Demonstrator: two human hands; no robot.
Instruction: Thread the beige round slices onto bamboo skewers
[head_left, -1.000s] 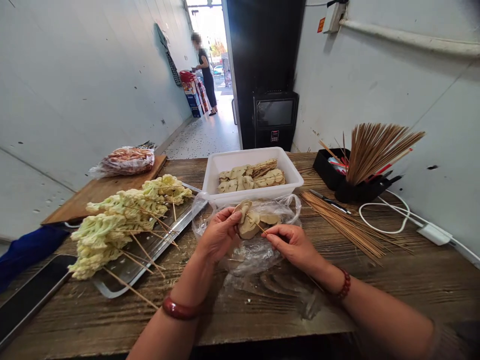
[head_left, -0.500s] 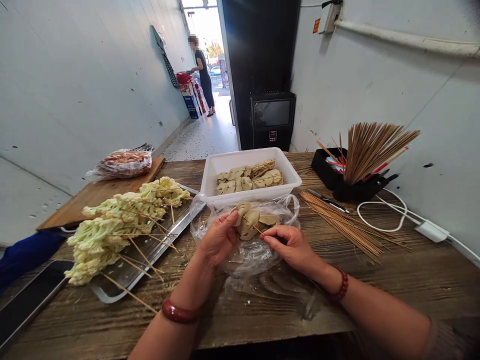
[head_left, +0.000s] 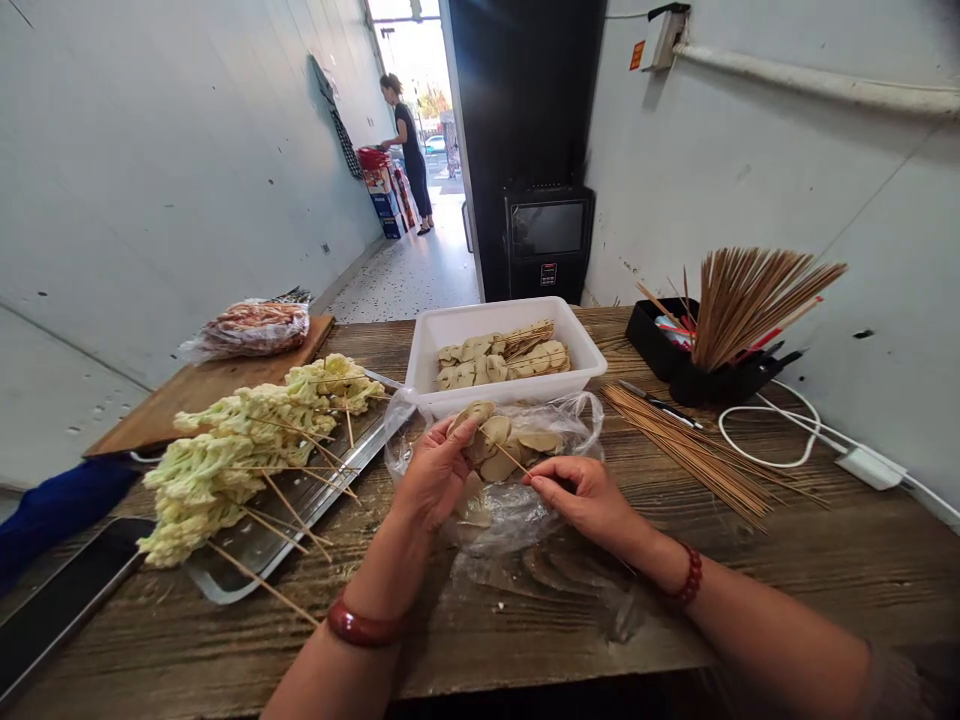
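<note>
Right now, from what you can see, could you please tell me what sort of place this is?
Probably the prep area of a small food shop: skewered cauliflower lies on a metal tray, a white tub holds more skewered slices, and bare skewers stand in a black holder.

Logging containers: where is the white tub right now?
Near the centre of the head view, the white tub sits on the wooden table, just beyond the clear plastic bag, left of the black organizer.
</note>
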